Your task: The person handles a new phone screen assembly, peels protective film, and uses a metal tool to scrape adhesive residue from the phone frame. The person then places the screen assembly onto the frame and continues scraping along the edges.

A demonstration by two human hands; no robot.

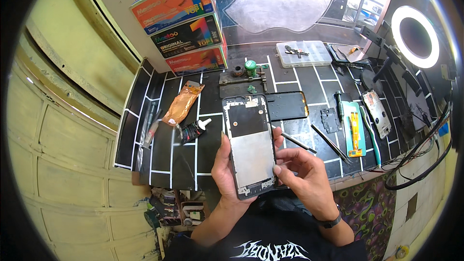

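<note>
Upright over the bench's front edge is a phone frame [252, 157], its black upper part and silver plate facing me. My left hand [223, 171] grips it from the left and below, thumb along the left rim. The thumb and fingers of my right hand [309, 179] close on its lower right edge. Just behind the frame lies a dark phone panel [286, 105]. Near my right fingers a slim pen-like tool [298, 142] rests on the bench, and tweezers [331, 143] lie further right. A small black tube with a white nozzle [193, 132] sits left of the frame.
Left: a copper-coloured pouch [183, 103] and stacked boxes [179, 24]. Behind: a board holder [241, 81], green jar [250, 66] and clear plastic case [304, 57]. Right: a screwdriver [340, 107], orange flex cable [355, 133], teal-handled brush [372, 140], cables [425, 162] and ring light [397, 34].
</note>
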